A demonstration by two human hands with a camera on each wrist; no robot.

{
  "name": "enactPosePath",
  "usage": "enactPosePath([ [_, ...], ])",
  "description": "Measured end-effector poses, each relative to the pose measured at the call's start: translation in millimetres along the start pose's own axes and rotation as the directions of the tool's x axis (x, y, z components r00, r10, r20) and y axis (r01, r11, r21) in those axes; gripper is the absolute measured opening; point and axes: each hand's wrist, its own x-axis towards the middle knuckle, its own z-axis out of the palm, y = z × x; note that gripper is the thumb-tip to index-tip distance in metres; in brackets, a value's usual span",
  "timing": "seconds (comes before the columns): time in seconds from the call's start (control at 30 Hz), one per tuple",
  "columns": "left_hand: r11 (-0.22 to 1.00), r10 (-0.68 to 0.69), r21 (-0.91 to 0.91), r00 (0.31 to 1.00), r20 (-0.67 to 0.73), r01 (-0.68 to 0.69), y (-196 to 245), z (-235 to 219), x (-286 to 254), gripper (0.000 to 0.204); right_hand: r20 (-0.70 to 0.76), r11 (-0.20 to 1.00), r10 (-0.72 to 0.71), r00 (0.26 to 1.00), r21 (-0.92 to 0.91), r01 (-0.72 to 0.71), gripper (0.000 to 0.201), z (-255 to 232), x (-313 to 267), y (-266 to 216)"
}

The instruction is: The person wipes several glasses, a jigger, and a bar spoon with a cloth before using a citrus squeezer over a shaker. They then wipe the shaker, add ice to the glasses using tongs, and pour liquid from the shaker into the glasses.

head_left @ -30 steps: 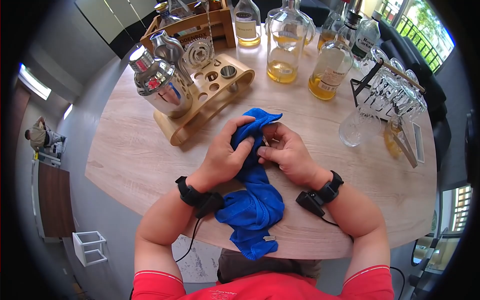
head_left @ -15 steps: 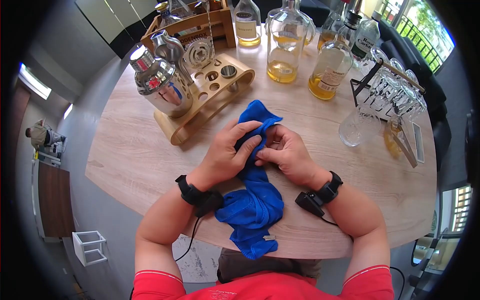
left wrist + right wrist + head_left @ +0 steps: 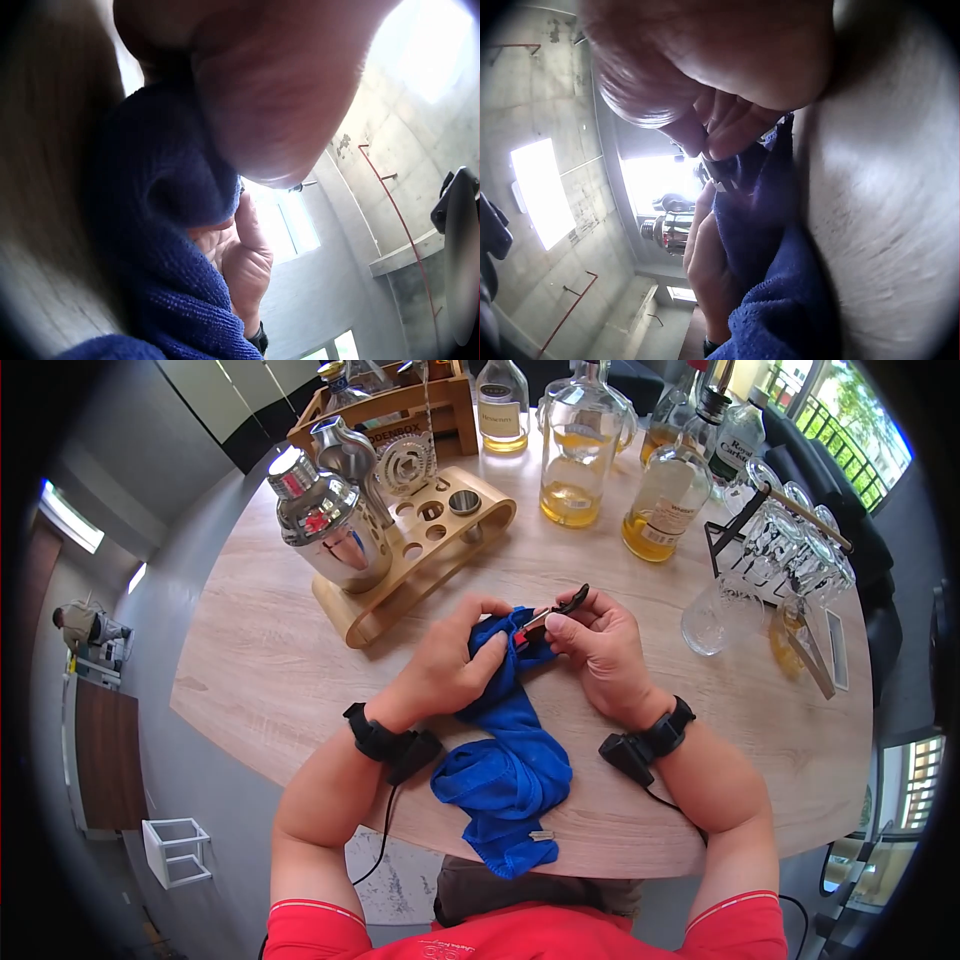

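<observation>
A blue towel (image 3: 510, 760) trails down the table toward the person, its upper end bunched in the left hand (image 3: 445, 665). The left thumb and fingers grip this bunch. The right hand (image 3: 607, 655) pinches a slim tool (image 3: 570, 602) with a dark, curved end and a silvery shaft. Its lower end, with a bit of red, dips into the towel by the left thumb. I cannot tell exactly what kind of tool it is. In the right wrist view, the right fingertips (image 3: 724, 142) hold the metal part right at the towel (image 3: 757, 247).
A silver shaker (image 3: 335, 535) and a bowl-shaped jigger-like metal piece stand on a wooden rack (image 3: 425, 565) at the left. Bottles, among them a large clear one (image 3: 578, 470), line the back. Upturned glasses hang on a rack at the right, beside a lying glass (image 3: 708, 622).
The right hand has drawn back and turned, bringing the slim tool into view above the towel. The towel's upper tip has folded down. The left hand keeps its grip on the towel.
</observation>
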Motion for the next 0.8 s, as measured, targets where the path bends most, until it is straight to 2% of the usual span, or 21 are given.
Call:
enactPosePath([
  [0.03,1.0,-0.02,-0.018,0.998,0.059,0.021,0,0,-1,0.031,0.023,1.0,-0.025,0.999,-0.014,0.025,0.028,0,1,1],
  [0.07,1.0,-0.021,-0.018,0.998,0.059,0.022,0,0,-1,0.031,0.023,1.0,-0.025,0.999,-0.014,0.025,0.028,1,1,1],
  [0.17,0.991,-0.128,-0.052,0.987,-0.093,0.124,3,3,-1,0.027,-0.025,0.997,-0.065,0.998,-0.042,0.064,0.024,4,0,2],
  [0.2,0.991,-0.128,-0.051,0.988,-0.092,0.124,-1,5,-1,0.027,0.008,0.999,-0.041,0.999,-0.011,0.041,0.025,4,1,1],
  [0.27,0.941,-0.12,-0.335,0.974,-0.193,0.049,-12,11,1,0.022,0.041,1.0,-0.019,0.999,0.021,0.018,0.025,5,0,-1],
  [0.3,0.943,-0.117,-0.324,0.986,-0.116,0.074,-1,6,-1,0.021,0.081,1.0,0.006,0.997,-0.024,-0.004,0.025,7,0,-3],
  [0.33,0.944,-0.116,-0.323,0.987,-0.114,0.073,6,9,-4,0.021,0.12,0.997,0.032,0.992,-0.069,-0.024,0.026,8,0,-4],
  [0.4,0.963,0.039,-0.266,0.998,-0.04,-0.048,16,20,-7,0.027,0.172,0.993,0.041,0.984,-0.118,-0.021,0.03,5,0,-3],
  [0.43,0.975,0.047,-0.221,0.998,0.043,-0.036,12,21,-8,0.036,0.181,0.996,0.047,0.982,-0.081,-0.032,0.032,4,0,-2],
  [0.47,0.979,0.04,-0.204,0.997,0.064,-0.026,12,23,-8,0.044,0.191,0.998,0.052,0.98,-0.044,-0.045,0.034,4,0,-1],
  [0.53,0.962,-0.062,-0.255,0.99,0.129,0.094,12,20,-8,0.052,0.208,0.998,0.046,0.977,-0.041,-0.038,0.035,2,-1,-1],
  [0.57,0.928,-0.086,-0.35,0.989,0.121,0.124,12,21,-8,0.057,0.236,0.995,0.077,0.969,-0.083,-0.059,0.033,0,0,-2],
  [0.6,0.929,-0.086,-0.35,0.989,0.122,0.124,13,20,-7,0.057,0.263,0.989,0.11,0.958,-0.125,-0.079,0.031,0,0,-3],
  [0.67,0.971,-0.054,-0.233,0.998,0.031,0.059,15,18,-5,0.058,0.267,0.984,0.106,0.958,-0.169,-0.062,0.03,7,-4,-7],
  [0.7,0.971,-0.054,-0.232,0.998,0.03,0.059,14,18,-5,0.058,0.27,0.976,0.103,0.957,-0.213,-0.045,0.029,10,-5,-8],
  [0.77,0.904,-0.124,-0.4,0.988,0.089,0.149,10,20,-6,0.056,0.275,0.967,0.152,0.949,-0.238,-0.086,0.029,7,-5,-8],
  [0.8,0.904,-0.124,-0.4,0.988,0.088,0.149,8,20,-6,0.056,0.277,0.956,0.201,0.94,-0.264,-0.126,0.029,6,-6,-8],
])
